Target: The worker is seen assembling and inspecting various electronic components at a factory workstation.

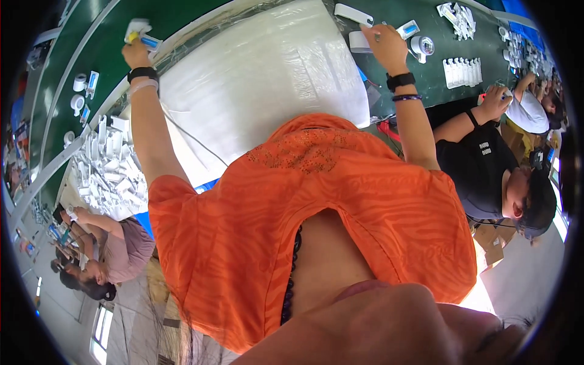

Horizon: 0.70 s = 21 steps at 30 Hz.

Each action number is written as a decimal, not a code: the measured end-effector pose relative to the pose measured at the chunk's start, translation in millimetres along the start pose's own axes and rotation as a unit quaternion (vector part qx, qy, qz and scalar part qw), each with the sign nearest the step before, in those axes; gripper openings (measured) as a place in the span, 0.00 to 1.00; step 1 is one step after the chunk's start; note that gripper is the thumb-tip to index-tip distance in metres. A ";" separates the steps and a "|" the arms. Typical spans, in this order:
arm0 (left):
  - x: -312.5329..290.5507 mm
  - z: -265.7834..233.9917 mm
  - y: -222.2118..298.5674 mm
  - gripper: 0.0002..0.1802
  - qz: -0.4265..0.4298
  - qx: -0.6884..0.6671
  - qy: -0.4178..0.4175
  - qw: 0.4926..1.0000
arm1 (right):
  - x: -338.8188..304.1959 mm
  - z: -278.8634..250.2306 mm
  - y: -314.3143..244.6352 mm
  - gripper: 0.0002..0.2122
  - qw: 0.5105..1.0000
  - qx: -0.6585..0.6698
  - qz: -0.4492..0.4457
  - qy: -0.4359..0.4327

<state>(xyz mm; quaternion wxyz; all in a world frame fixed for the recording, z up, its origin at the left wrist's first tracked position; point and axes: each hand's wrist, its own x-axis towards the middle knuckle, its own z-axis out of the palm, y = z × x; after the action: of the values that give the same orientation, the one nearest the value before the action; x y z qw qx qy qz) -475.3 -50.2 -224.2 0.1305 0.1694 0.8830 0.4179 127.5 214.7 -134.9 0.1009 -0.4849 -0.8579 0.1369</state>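
Observation:
On the green bench at upper left, my left hand [137, 56] is closed around a white plastic piece [139, 27]. A bit of yellow shows at its fingertips, and a blue-and-white part [149, 42] lies against the hand. Over the bench at upper right, my right hand [390, 47] has bent fingers; whatever they hold is hidden. Its fingertips are at the edge of a short white part [359, 42], just below a long white housing [353, 14]. Beside this hand are a blue-and-white piece [408, 30] and a white round device [421, 47].
A plastic-wrapped white slab [255, 79] lies between my arms. White parts are heaped [108, 164] at left. White pieces stand in a row [462, 72] at right, below another pile [457, 20]. Co-workers sit close on both sides: one in black [480, 164], one in mauve [131, 249].

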 end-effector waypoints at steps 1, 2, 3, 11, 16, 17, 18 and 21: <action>0.2 16.9 6.6 0.26 0.002 -0.001 -0.014 1.000 | 3.4 0.2 -0.5 0.25 0.989 -0.100 0.062 -0.093; -4.3 31.5 10.7 0.29 0.081 0.147 0.175 0.970 | 9.4 5.3 8.7 0.33 0.968 -0.105 0.125 -0.189; -11.7 41.1 19.4 0.31 0.157 0.285 0.355 0.876 | 8.1 9.5 12.1 0.33 0.967 -0.107 0.134 -0.191; -131.8 91.5 100.0 0.19 0.405 0.091 -0.017 0.910 | -8.7 31.5 44.3 0.23 0.977 0.092 -0.063 -0.183; -241.2 165.0 166.4 0.21 0.401 -0.020 -0.243 0.883 | -13.9 36.5 49.0 0.17 0.875 0.455 0.093 -0.135; -255.8 185.6 173.4 0.21 0.452 -0.010 -0.252 0.855 | -13.8 38.4 49.0 0.18 0.909 0.384 0.115 -0.117; -268.8 205.2 184.6 0.21 0.459 -0.009 -0.286 0.841 | -12.3 41.7 50.3 0.18 0.936 0.311 0.138 -0.096; -303.0 256.1 226.8 0.22 0.490 0.010 -0.320 0.811 | -10.7 51.7 63.0 0.19 0.960 0.216 0.152 -0.094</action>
<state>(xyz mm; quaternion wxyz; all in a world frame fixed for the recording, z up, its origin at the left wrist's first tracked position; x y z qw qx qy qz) -61.6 138.4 -177.9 0.1816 0.7052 0.5955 0.3394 167.8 229.4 -205.0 0.1002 -0.5612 -0.7296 0.3779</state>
